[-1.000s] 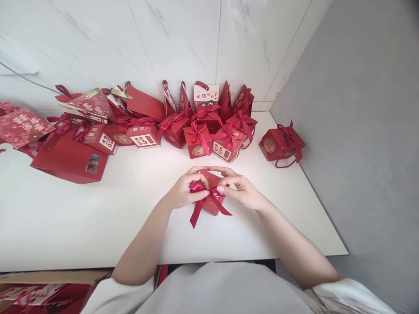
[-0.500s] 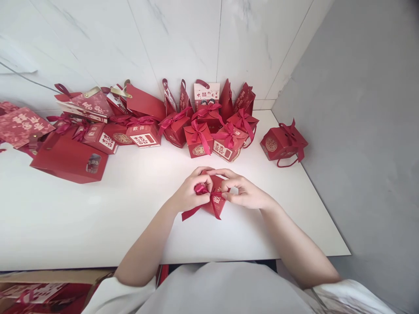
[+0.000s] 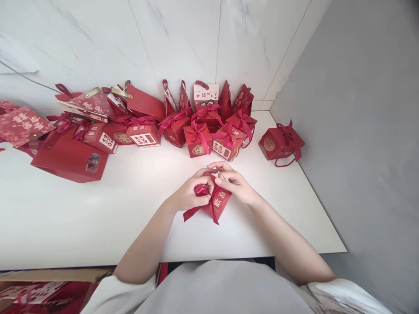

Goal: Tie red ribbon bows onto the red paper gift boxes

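A small red gift box (image 3: 221,203) with pale printed characters lies on the white table in front of me. Dark red ribbon (image 3: 193,213) crosses its top, with two loose tails hanging toward me. My left hand (image 3: 196,190) pinches the ribbon near the knot, and a bunched loop shows inside its curled fingers. Over the far right part of the box is my right hand (image 3: 233,182), its fingers loosely bent and apart from the thumb. I see no ribbon between them. Both hands partly cover the box's far side.
Several red boxes with bows, one of them a tied box (image 3: 198,139), stand along the back of the table (image 3: 137,226). Behind them are gift bags (image 3: 206,93) against the tiled wall. Another box (image 3: 279,143) sits far right by the grey wall. A carton (image 3: 65,275) is lower left.
My right hand has let go of the ribbon right of the knot and moved up and left, uncovering more printing on the box. My left hand keeps its pinch.
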Tool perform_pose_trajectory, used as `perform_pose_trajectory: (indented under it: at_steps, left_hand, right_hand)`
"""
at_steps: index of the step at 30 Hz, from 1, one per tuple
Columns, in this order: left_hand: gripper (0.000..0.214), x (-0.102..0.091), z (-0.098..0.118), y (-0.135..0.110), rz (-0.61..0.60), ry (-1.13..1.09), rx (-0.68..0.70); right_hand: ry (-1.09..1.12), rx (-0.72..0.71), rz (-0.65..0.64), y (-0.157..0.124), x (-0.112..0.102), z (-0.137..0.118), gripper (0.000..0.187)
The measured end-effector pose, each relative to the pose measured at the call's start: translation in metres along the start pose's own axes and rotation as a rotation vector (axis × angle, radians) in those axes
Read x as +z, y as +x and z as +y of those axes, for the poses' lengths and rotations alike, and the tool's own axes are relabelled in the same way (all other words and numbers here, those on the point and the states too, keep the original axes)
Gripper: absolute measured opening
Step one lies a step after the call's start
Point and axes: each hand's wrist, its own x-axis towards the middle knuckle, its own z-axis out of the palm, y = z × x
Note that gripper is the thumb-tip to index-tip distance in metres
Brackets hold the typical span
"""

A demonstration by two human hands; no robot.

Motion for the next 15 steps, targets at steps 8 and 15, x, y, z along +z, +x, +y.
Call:
perform_pose_trajectory:
  at_steps: [8, 15]
  left_hand:
    - [0.020, 0.002, 0.001, 0.003, 0.095, -0.014, -0.007]
    - [0.019, 0.003, 0.000, 0.002, 0.066, 0.022, -0.068]
  right_hand:
    - [0.205, 0.038, 0.001, 0.009, 0.001, 0.005, 0.049]
    - [0.169, 0.075, 0.027, 0.014, -0.003, 0.010, 0.059]
